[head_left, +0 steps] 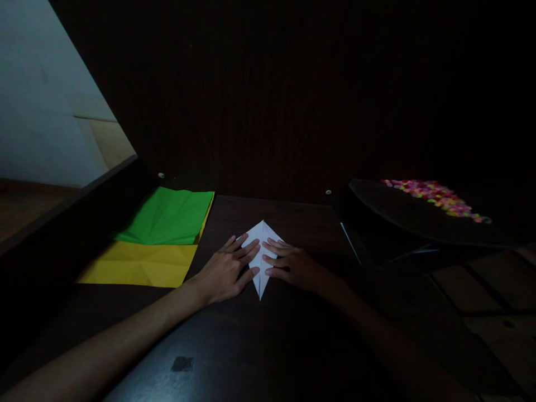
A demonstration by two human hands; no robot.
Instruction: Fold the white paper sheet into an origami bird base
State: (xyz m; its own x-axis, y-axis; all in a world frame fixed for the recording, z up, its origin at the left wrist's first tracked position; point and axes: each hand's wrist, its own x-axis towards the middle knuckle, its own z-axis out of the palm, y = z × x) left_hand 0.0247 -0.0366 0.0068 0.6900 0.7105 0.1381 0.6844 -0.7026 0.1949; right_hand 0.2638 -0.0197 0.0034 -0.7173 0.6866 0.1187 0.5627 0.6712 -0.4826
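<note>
My fingers lie flat and spread, gripping nothing: left hand (224, 272) and right hand (293, 265) press from either side on the white, kite-shaped folded paper (261, 237) lying on the dark wooden table (251, 346). To the left, a green paper sheet (170, 215) overlaps a yellow paper sheet (140, 265).

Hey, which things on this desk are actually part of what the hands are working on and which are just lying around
In hand:
- white folded kite-shaped paper
- left hand, flat on it
- right hand, flat on it

Lying about:
- green paper sheet
- yellow paper sheet
- pile of small colourful pieces
- dark wooden desk
</note>
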